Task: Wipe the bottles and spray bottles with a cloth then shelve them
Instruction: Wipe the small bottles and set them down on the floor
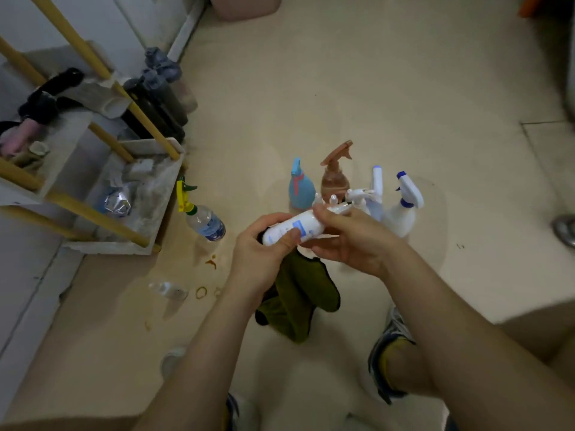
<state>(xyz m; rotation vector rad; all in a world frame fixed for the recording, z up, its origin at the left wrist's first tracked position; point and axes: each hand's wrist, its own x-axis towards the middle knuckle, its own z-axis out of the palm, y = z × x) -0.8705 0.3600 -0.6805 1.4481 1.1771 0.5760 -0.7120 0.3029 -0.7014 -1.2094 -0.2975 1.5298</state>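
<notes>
A white bottle [303, 227] with a blue label lies sideways in the air between both hands. My left hand [264, 253] grips its lower end, thumb on the label, and also holds the olive-green cloth [298, 297] that hangs down beneath. My right hand [348, 237] grips the bottle's top end. Behind the hands on the floor stand a blue spray bottle [301, 189], a brown spray bottle [335, 178], a white pump bottle [377, 188] and a white sprayer with blue trim [404, 206]. A clear bottle with a yellow-green trigger [203, 219] stands by the shelf.
A white shelf unit with yellow posts [137, 194] stands at the left, its lower tray holding a crumpled clear bottle [116, 202]. A small clear bottle [169, 290] lies on the floor. Dark bottles [155, 110] stand behind the shelf. My shoes [389, 353] are at the bottom.
</notes>
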